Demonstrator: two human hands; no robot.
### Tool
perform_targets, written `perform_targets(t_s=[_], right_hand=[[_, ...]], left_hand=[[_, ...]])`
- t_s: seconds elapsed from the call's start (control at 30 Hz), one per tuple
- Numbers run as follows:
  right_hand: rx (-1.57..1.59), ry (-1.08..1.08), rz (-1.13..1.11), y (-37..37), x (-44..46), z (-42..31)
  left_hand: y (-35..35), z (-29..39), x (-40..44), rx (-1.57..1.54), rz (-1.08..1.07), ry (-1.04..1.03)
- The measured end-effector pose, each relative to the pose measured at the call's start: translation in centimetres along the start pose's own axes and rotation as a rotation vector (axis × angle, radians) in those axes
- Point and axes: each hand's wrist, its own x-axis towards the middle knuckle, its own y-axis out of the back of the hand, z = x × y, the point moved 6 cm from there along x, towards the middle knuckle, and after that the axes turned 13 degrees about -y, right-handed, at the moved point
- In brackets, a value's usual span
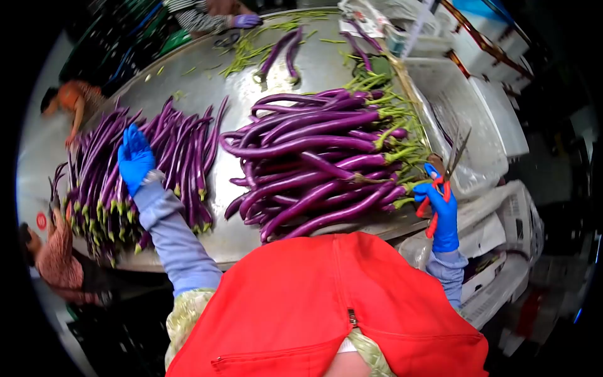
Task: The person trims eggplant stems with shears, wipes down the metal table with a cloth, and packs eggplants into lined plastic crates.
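Observation:
My right hand, in a blue glove, is closed round the red handles of a pair of scissors. The blades point up and away, apart at their tips, over the edge of a white crate. Beside that hand lie the green stems of a big heap of long purple eggplants. My left hand, also blue-gloved, hovers over or rests on a second pile of eggplants; I cannot tell if it touches. Its fingers are stretched out, slightly cupped, with nothing seen in them. That pile has its stem ends towards me.
The metal table carries both heaps, two separate eggplants and scattered green stem bits. A white crate and plastic bags stand at the right. Co-workers show at the left; a purple-gloved hand lies at the far edge.

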Motion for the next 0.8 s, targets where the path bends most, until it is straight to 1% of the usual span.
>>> perform_targets(t_s=[0.03, 0.07, 0.1, 0.13, 0.17, 0.2, 0.27, 0.3, 0.33, 0.37, 0.47, 0.5, 0.6, 0.63, 0.73, 0.77, 0.8], right_hand=[[0.015, 0.004, -0.004, 0.2, 0.3, 0.1], [0.006, -0.013, 0.013, 0.3, 0.1, 0.1], [0.014, 0.003, 0.02, 0.4, 0.2, 0.1], [0.016, 0.021, 0.026, 0.5, 0.2, 0.0], [-0.008, 0.063, -0.016, 0.4, 0.4, -0.1], [0.038, -0.01, -0.038, 0.1, 0.6, -0.1], [0.031, -0.013, 0.009, -0.1, 0.5, -0.4], [0.032, -0.017, -0.005, -0.1, 0.5, 0.0], [0.034, -0.021, -0.017, 0.0, 0.6, 0.5], [0.034, -0.025, -0.026, 0.2, 0.7, 0.9], [0.059, -0.057, -0.083, 0.2, 0.8, 1.7], [0.083, -0.078, -0.073, 0.0, 0.8, 1.6], [0.103, -0.115, -0.115, -0.3, 1.6, 2.2], [0.079, -0.138, -0.118, -0.4, 1.7, 2.1], [0.074, -0.126, -0.127, -0.8, 2.1, 2.4], [0.083, -0.127, -0.117, -0.8, 2.1, 2.5], [0.092, -0.126, -0.107, -0.9, 2.2, 2.5]], left_hand=[[-5.7, -1.5, -3.9, 0.047, -0.159, 0.066], [-10.2, -4.1, -6.9, 0.014, -0.444, 0.184], [-16.7, -4.5, -13.8, 0.191, -0.665, 0.138], [-19.9, -6.9, -17.2, 0.402, -0.953, 0.209], [-23.1, -8.6, -21.5, 0.456, -1.284, 0.208], [-23.4, -10.8, -25.6, 0.514, -1.319, 0.497], [-24.5, -15.4, -29.7, 0.722, -1.732, 0.224], [-23.7, -18.0, -30.5, 0.835, -1.88, 0.042], [-23.9, -19.1, -31.6, 0.944, -2.021, -0.154], [-23.5, -20.6, -31.8, 1.179, -2.065, -0.088], [-25.7, -19.5, -32.6, 1.358, -2.164, -0.098], [-25.4, -20.3, -32.5, 1.349, -2.183, -0.165], [-23.6, -23.4, -31.0, 1.065, -2.062, 0.109], [-23.4, -23.8, -30.6, 1.037, -2.037, 0.199], [-23.4, -23.0, -30.0, 1.005, -2.022, 0.268], [-22.9, -23.3, -30.0, 0.911, -1.97, 0.303], [-23.7, -22.3, -30.1, 0.937, -1.969, 0.12]])
